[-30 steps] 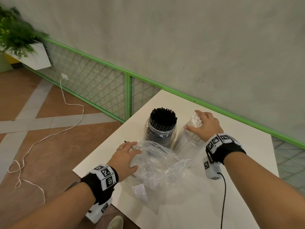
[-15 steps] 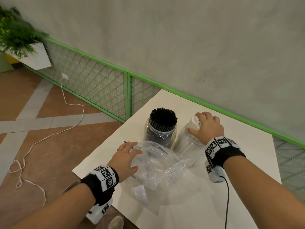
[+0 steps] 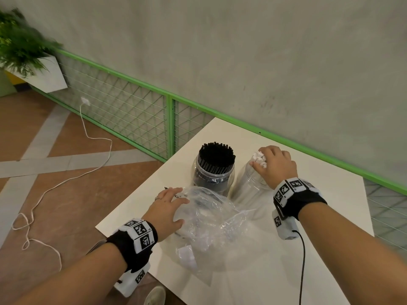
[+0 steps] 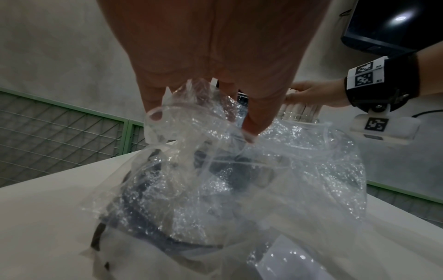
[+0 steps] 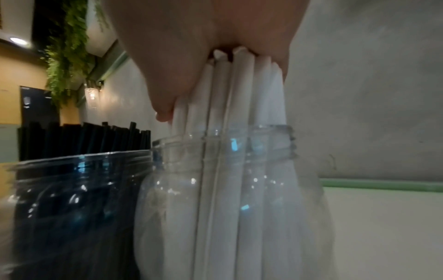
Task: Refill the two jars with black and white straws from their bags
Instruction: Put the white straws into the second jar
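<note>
Two clear jars stand side by side on the white table. The left jar is packed with black straws. My right hand grips the tops of a bundle of white straws, which stands inside the right jar. In front of the jars lies a crumpled clear plastic bag. My left hand rests on its left side with the fingers spread and fairly straight.
The table's left edge drops off just beside my left hand. A green mesh railing and a grey wall run behind. A white cable trails over the floor, and a plant in a white planter hangs at far left.
My right hand has shifted slightly on the white straw bundle at the jar's mouth. My left hand has stayed on the bag.
</note>
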### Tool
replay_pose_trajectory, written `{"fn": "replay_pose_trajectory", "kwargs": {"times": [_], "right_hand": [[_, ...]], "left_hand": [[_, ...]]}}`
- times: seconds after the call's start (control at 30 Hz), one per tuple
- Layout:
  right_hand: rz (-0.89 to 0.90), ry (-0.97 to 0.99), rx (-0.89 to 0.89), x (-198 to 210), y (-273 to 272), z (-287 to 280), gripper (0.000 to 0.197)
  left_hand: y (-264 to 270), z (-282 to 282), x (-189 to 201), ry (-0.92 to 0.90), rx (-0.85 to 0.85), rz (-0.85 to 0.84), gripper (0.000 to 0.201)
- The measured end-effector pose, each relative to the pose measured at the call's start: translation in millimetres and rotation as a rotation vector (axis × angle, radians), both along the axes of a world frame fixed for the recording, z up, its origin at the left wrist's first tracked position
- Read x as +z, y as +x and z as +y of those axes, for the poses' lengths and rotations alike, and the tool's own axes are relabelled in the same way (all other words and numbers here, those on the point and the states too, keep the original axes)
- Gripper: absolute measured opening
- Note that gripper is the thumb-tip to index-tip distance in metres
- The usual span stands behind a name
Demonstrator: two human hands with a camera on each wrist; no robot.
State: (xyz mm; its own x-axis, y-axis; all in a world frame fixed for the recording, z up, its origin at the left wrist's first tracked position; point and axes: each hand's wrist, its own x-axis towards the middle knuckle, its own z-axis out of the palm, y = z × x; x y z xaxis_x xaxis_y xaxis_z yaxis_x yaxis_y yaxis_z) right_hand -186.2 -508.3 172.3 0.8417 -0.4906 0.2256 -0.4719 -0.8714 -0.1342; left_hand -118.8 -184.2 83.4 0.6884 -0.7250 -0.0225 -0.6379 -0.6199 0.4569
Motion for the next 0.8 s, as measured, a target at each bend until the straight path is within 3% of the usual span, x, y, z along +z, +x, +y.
{"fn": "replay_pose_trajectory", "kwargs": {"times": [0.2,0.27,0.37,0.57,0.7,0.73,0.8], "right_hand": [[-0.211,0.074,0.004,5.7,0.7,-0.4,0.039],[-0.168,0.074,-0.027,5.8,1.3,1.7,0.039],[-0.018,0.058,-0.040,1.5,0.4,1.0,0.051],[0.044,0.044,-0.046,10.0,-0.8,-2.2,0.088],[-0.272,0.135,0.270,25.8,-27.0,28.7,0.074],[-0.232,0.207,0.363,26.7,-36.3,39.5,0.072],[0.038,0.268,0.509,19.7,-53.1,60.7,0.077]], "left_hand": [[-0.8,-0.2,2.7,0.005,0.002,0.012,0.053],[-0.8,-0.2,3.2,0.006,0.005,0.014,0.053],[-1.6,-0.4,4.7,0.002,0.008,0.018,0.054],[-2.7,-0.3,10.1,0.001,0.013,0.029,0.063],[-1.8,-1.1,14.4,0.011,0.034,0.042,0.074],[-1.2,-1.5,15.3,0.019,0.043,0.039,0.078],[-0.7,-2.8,17.4,0.051,0.057,0.020,0.083]]}}
